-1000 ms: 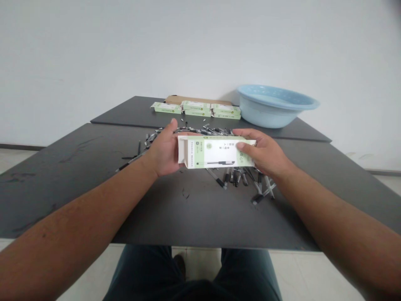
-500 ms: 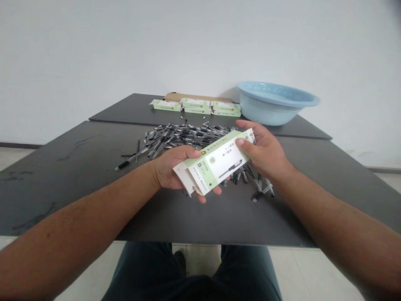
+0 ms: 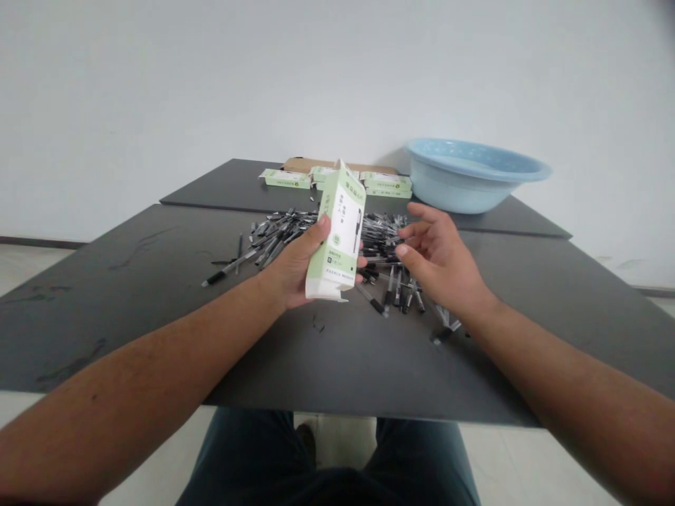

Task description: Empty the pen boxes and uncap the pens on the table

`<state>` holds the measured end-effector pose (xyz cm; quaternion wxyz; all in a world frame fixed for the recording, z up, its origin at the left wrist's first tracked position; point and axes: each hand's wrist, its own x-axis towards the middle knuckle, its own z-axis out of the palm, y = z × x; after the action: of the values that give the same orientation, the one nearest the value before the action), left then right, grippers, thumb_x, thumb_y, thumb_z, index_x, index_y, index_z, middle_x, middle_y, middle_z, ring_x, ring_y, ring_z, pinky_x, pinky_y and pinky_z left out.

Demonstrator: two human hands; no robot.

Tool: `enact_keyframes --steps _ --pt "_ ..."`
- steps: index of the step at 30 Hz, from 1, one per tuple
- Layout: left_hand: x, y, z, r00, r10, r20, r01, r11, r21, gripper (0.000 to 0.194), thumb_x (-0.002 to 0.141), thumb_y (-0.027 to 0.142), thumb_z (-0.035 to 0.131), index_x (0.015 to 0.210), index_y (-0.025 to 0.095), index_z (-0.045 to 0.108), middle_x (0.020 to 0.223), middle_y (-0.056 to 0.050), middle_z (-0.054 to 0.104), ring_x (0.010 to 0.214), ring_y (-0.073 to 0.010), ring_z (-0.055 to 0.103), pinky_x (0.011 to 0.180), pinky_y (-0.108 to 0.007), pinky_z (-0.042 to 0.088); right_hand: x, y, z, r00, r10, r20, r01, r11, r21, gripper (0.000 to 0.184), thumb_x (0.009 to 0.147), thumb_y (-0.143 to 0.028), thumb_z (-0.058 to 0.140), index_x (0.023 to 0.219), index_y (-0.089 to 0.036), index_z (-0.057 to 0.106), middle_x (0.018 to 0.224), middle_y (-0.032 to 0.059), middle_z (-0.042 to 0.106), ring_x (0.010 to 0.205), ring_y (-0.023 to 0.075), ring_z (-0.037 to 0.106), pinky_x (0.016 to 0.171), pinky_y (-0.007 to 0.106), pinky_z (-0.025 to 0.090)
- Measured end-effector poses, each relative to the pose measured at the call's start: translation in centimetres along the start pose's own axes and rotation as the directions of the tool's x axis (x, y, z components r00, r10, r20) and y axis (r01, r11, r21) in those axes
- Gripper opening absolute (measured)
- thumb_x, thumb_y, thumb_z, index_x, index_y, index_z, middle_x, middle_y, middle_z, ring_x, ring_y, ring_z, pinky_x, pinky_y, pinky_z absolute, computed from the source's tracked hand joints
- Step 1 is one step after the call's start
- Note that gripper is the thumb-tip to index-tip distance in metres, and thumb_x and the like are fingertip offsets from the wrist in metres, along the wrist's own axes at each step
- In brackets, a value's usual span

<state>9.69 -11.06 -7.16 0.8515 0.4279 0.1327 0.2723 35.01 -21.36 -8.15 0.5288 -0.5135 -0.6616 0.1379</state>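
Observation:
My left hand (image 3: 300, 263) is closed around a green and white cardboard pen box (image 3: 342, 235), thumb on its near side and fingertips showing past its right edge. The box is held tilted nearly upright, with an end flap sticking out at the bottom; whether anything is inside cannot be seen. To the right, apart from the box, my right hand (image 3: 443, 256) has its fingers spread and half curled, with nothing in them. Beneath and behind both hands lies a heap of pens (image 3: 279, 232), clear-barrelled with black grips, partly hidden by the hands and box.
Several similar pen boxes (image 3: 387, 184) lie in a row at the back, some stacked, before a brown cardboard piece (image 3: 300, 164). A light blue basin (image 3: 464, 186) stands at the back right. Loose pens (image 3: 446, 330) lie near the right forearm on the dark table (image 3: 295, 372).
The pen box has turned from lying sideways between both hands to nearly upright in my left hand. My right hand has let go of it and opened.

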Motion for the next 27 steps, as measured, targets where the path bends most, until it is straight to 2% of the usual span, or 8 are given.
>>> enact_keyframes --steps 3,6,8,11,15,19,22,27 --pt "0.2 -0.3 0.4 0.993 0.084 -0.088 -0.085 0.996 -0.010 0.077 0.092 0.072 0.076 0.144 0.016 0.065 0.112 -0.017 0.079 0.098 -0.0311 0.079 0.084 -0.043 0.068 -0.8 -1.5 0.8 0.992 0.005 0.129 -0.008 1.000 0.022 0.051 0.100 -0.034 0.075 0.146 -0.028 0.054 0.110 0.0039 0.071 0.091 0.0192 0.072 0.080 0.038 0.062" --pt "0.3 -0.4 1.2 0.981 0.129 -0.145 -0.136 0.990 -0.036 0.079 0.091 0.075 0.076 0.140 0.015 0.067 0.109 -0.016 0.079 0.102 -0.0316 0.078 0.089 -0.043 0.066 -1.5 -3.0 1.6 0.971 -0.022 0.236 0.029 0.999 -0.024 0.045 0.100 -0.029 0.075 0.141 -0.027 0.057 0.112 0.0049 0.076 0.091 0.0188 0.075 0.080 0.037 0.063" --pt "0.4 -0.4 1.8 0.971 0.159 -0.179 -0.170 0.984 -0.045 0.079 0.091 0.079 0.073 0.137 0.015 0.068 0.107 -0.014 0.078 0.102 -0.0311 0.077 0.089 -0.044 0.066 -1.8 -3.9 1.9 0.962 -0.069 0.265 0.096 0.991 -0.090 0.043 0.098 -0.026 0.076 0.137 -0.027 0.059 0.114 0.0053 0.077 0.088 0.0185 0.075 0.077 0.035 0.063" --pt "0.5 -0.2 2.5 0.953 0.212 -0.215 -0.228 0.973 -0.048 0.079 0.092 0.083 0.067 0.141 0.021 0.066 0.105 -0.010 0.077 0.104 -0.0316 0.077 0.092 -0.046 0.064 -1.9 -4.6 2.1 0.948 -0.173 0.266 0.225 0.958 -0.179 0.040 0.094 -0.022 0.078 0.131 -0.026 0.063 0.109 0.0046 0.076 0.083 0.0186 0.073 0.071 0.034 0.062" --pt "0.5 -0.1 3.2 0.934 0.245 -0.259 -0.261 0.965 -0.027 0.079 0.094 0.085 0.061 0.145 0.025 0.063 0.105 -0.010 0.076 0.107 -0.0340 0.075 0.096 -0.047 0.061 -1.8 -4.8 2.1 0.929 -0.287 0.232 0.340 0.912 -0.230 0.031 0.095 -0.019 0.078 0.124 -0.024 0.067 0.104 0.0043 0.075 0.085 0.0198 0.073 0.074 0.035 0.063" --pt "0.4 -0.4 3.6 0.925 0.261 -0.275 -0.272 0.962 -0.002 0.075 0.096 0.083 0.060 0.143 0.025 0.062 0.108 -0.009 0.074 0.107 -0.0340 0.074 0.095 -0.046 0.060 -1.6 -4.7 2.2 0.891 -0.407 0.204 0.447 0.865 -0.227 0.033 0.100 -0.022 0.076 0.132 -0.024 0.069 0.113 0.0078 0.077 0.097 0.0225 0.075 0.083 0.039 0.065" --pt "0.5 -0.5 3.6 0.923 0.266 -0.278 -0.279 0.960 -0.006 0.075 0.096 0.084 0.060 0.143 0.026 0.063 0.113 -0.010 0.074 0.112 -0.0352 0.074 0.095 -0.044 0.059 -1.6 -4.8 2.3 0.870 -0.443 0.215 0.486 0.842 -0.235 0.037 0.102 -0.023 0.074 0.138 -0.027 0.070 0.121 0.0095 0.078 0.108 0.0249 0.076 0.088 0.042 0.067" --pt "0.9 -0.9 3.3 0.917 0.286 -0.278 -0.300 0.954 -0.008 0.074 0.096 0.080 0.064 0.147 0.028 0.060 0.116 -0.009 0.074 0.108 -0.0313 0.074 0.096 -0.044 0.061 -2.0 -5.3 2.4 0.863 -0.456 0.219 0.500 0.832 -0.240 0.045 0.103 -0.023 0.073 0.148 -0.027 0.066 0.123 0.0103 0.079 0.108 0.0252 0.077 0.095 0.044 0.068"
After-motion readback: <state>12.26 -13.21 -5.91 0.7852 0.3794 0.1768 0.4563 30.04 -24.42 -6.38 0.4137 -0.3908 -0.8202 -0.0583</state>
